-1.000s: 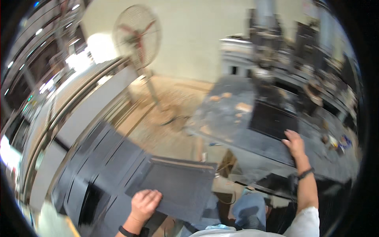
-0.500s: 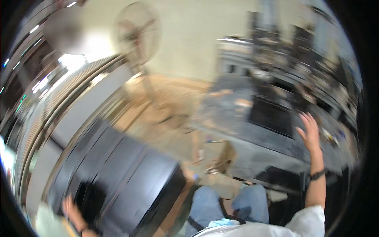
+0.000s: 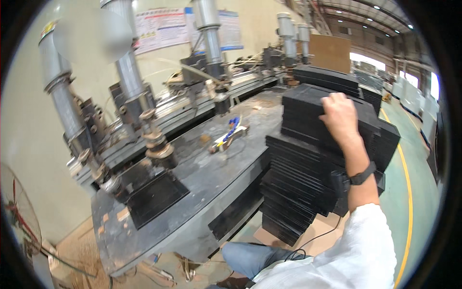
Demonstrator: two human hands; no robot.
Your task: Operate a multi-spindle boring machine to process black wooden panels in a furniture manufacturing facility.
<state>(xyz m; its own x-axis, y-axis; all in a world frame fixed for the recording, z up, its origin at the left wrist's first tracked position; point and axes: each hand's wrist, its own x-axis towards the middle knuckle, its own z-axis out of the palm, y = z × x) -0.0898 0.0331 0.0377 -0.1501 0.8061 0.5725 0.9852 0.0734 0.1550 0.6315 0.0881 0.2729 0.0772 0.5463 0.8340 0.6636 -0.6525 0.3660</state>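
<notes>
My right hand (image 3: 339,114) is at the top of a tall stack of black panels (image 3: 308,123), over its near edge, with the fingers curled. What the fingers hold, if anything, is hidden behind the hand. A dark band circles that wrist. My left hand is out of view. On the grey machine table (image 3: 202,207) to the left, a single flat black panel (image 3: 158,197) lies under a spindle head (image 3: 159,149).
Grey upright machine motors (image 3: 127,72) line the back of the table. A blue hose piece (image 3: 233,126) rests at its middle. More black panels (image 3: 327,77) stand behind the stack. A yellow floor line (image 3: 406,192) runs at right; a fan (image 3: 21,212) stands far left.
My view has swung right, from the dark panels at left to the machine table and stack. My right hand, fingers spread before, is now curled at the stack. My left hand has left view.
</notes>
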